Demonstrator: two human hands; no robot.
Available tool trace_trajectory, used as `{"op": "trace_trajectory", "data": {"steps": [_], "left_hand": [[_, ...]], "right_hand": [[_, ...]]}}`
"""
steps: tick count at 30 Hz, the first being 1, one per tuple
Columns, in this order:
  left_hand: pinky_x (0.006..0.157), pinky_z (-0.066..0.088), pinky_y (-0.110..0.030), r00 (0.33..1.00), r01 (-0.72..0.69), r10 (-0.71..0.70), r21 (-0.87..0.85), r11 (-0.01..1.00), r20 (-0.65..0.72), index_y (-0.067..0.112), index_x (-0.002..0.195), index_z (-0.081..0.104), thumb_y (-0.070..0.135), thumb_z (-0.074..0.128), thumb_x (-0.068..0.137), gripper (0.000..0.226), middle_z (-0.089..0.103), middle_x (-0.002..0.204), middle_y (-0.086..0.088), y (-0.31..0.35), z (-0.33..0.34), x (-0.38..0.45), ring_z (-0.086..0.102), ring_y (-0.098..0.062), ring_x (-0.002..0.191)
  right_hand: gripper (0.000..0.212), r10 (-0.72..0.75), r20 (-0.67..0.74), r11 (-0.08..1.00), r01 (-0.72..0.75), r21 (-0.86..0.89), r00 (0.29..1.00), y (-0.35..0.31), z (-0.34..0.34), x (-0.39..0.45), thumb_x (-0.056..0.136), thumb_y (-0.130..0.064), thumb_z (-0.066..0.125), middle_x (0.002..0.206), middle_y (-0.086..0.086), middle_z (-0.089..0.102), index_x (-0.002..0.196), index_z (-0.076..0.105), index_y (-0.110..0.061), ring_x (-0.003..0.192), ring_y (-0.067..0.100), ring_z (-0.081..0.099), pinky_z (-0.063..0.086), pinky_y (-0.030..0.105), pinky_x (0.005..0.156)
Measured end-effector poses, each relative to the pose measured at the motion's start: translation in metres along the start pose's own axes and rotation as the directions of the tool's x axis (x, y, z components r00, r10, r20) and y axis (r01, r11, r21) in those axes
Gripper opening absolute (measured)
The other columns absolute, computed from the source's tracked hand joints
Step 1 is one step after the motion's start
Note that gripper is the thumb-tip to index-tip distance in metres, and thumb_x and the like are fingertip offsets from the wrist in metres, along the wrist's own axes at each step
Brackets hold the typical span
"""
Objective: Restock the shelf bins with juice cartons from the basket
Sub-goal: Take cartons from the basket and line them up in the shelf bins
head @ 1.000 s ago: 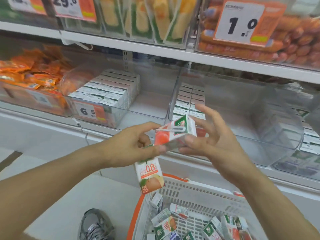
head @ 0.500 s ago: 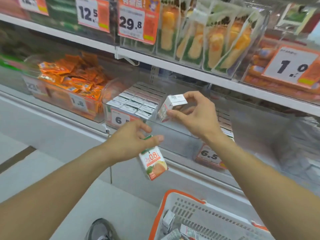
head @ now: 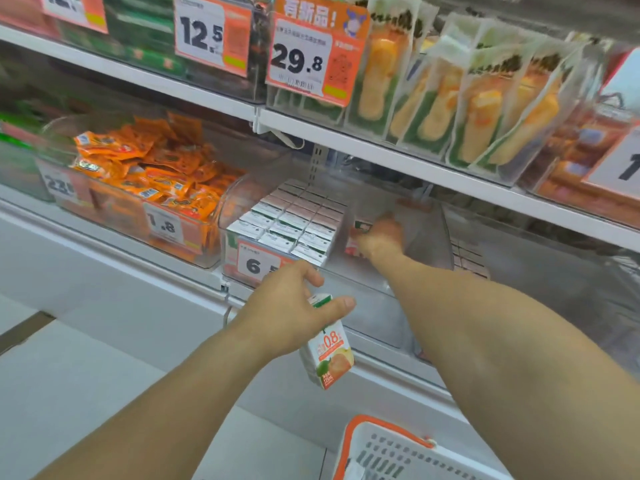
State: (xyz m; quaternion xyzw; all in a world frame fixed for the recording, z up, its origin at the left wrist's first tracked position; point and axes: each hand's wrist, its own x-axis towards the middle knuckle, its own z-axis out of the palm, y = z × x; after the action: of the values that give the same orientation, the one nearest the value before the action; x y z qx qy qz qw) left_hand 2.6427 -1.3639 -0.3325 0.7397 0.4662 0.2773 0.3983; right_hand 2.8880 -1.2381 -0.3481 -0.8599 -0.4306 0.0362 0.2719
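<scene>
My right hand (head: 379,239) reaches inside a clear shelf bin (head: 374,282) and grips a small juice carton (head: 356,237), just right of the rows of standing cartons (head: 294,223); the bin wall blurs the fingers. In front of the shelf edge my left hand (head: 291,313) holds a second juice carton (head: 329,355) by its top, white with an orange fruit picture, hanging below the fingers. The white basket with an orange rim (head: 384,448) shows only its top corner at the bottom edge; its contents are out of frame.
To the left, a bin of orange snack packets (head: 149,174) stands with a 1.8 price tag. A 6.5 price tag (head: 258,263) fronts the carton bin. The upper shelf (head: 415,164) holds hanging food pouches and price cards. Another clear bin (head: 519,265) sits to the right.
My right hand has moved from above the bin's front down into the bin with its carton. My view has shifted up and left, and the left hand has hardly moved with its carton.
</scene>
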Motion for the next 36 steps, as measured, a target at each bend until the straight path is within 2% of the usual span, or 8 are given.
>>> {"op": "trace_trajectory", "data": {"steps": [2,6,17,26,29,31,34,36], "left_hand": [[0.075,0.052,-0.030,1.000,-0.005,0.005,0.019,1.000,-0.004,0.029,0.107,0.056,0.065,0.073,0.071,0.054,0.062,0.092,0.006,-0.003,-0.003,0.003,0.062,-0.009,0.086],[0.072,0.048,-0.028,1.000,0.011,-0.011,0.004,1.000,-0.023,0.030,0.107,0.057,0.064,0.074,0.071,0.053,0.060,0.096,0.007,-0.001,-0.002,0.007,0.061,-0.009,0.088],[0.061,0.052,-0.025,0.999,0.010,-0.012,-0.069,0.998,-0.037,0.026,0.094,0.060,0.057,0.076,0.073,0.041,0.067,0.084,0.005,0.001,0.013,0.009,0.067,-0.008,0.072],[0.062,0.051,-0.026,0.997,0.051,-0.055,-0.094,0.994,-0.044,0.021,0.096,0.063,0.053,0.080,0.071,0.044,0.069,0.082,0.003,0.003,0.014,0.018,0.069,-0.009,0.071],[0.063,0.050,-0.025,0.999,0.040,-0.041,-0.114,0.993,-0.002,0.021,0.097,0.065,0.054,0.080,0.072,0.044,0.072,0.085,-0.001,0.006,0.014,0.016,0.070,-0.011,0.074],[0.062,0.051,-0.024,0.998,0.031,-0.024,-0.147,0.989,0.052,0.020,0.098,0.066,0.050,0.080,0.074,0.041,0.073,0.085,-0.003,0.010,0.012,0.011,0.072,-0.011,0.071],[0.050,0.045,-0.016,0.995,0.036,-0.014,-0.223,0.974,0.096,0.015,0.103,0.065,0.043,0.081,0.075,0.043,0.075,0.083,-0.008,0.021,0.009,0.001,0.070,-0.006,0.064],[0.051,0.044,-0.017,0.994,0.027,0.002,-0.257,0.966,0.111,0.014,0.104,0.065,0.047,0.080,0.073,0.047,0.075,0.081,-0.007,0.030,0.009,-0.004,0.068,-0.006,0.064]], "right_hand": [[0.078,-0.040,0.045,0.999,0.040,-0.002,0.998,0.003,0.006,0.003,0.076,-0.037,0.080,0.127,0.012,0.056,0.140,0.041,-0.016,0.109,0.031,0.062,0.052,0.032,0.085],[0.060,-0.080,0.079,0.994,0.074,0.074,0.994,0.008,0.007,0.010,0.075,-0.003,0.071,0.118,0.011,0.061,0.128,0.051,-0.025,0.086,0.023,0.062,0.047,0.022,0.069],[0.093,-0.030,-0.001,1.000,0.030,-0.005,1.000,-0.005,0.010,0.026,0.090,-0.019,0.068,0.146,0.019,0.045,0.156,0.004,-0.005,0.133,0.035,0.045,0.040,0.036,0.105],[0.087,0.080,0.140,0.997,-0.078,-0.020,0.987,-0.010,-0.018,0.001,0.082,-0.024,0.079,0.141,0.014,0.051,0.148,0.027,-0.003,0.126,0.030,0.055,0.047,0.029,0.092],[0.033,-0.159,0.171,0.973,0.184,-0.140,0.972,-0.019,-0.049,-0.029,0.089,-0.026,0.067,0.121,0.010,0.066,0.116,0.066,-0.008,0.109,0.025,0.064,0.050,0.024,0.085],[0.007,-0.326,0.187,0.944,0.331,0.005,0.927,-0.020,-0.073,-0.061,0.085,-0.015,0.064,0.097,0.002,0.072,0.088,0.071,-0.015,0.089,0.017,0.067,0.052,0.024,0.076],[0.016,-0.504,0.247,0.857,0.446,0.257,0.828,-0.004,-0.113,-0.117,0.080,-0.005,0.061,0.070,-0.011,0.066,0.082,0.070,-0.019,0.060,0.001,0.060,0.049,0.021,0.062],[0.020,-0.537,0.348,0.841,0.454,0.295,0.768,0.018,-0.136,-0.147,0.080,-0.006,0.064,0.075,-0.009,0.068,0.090,0.069,-0.023,0.065,0.005,0.064,0.054,0.024,0.063]]}}
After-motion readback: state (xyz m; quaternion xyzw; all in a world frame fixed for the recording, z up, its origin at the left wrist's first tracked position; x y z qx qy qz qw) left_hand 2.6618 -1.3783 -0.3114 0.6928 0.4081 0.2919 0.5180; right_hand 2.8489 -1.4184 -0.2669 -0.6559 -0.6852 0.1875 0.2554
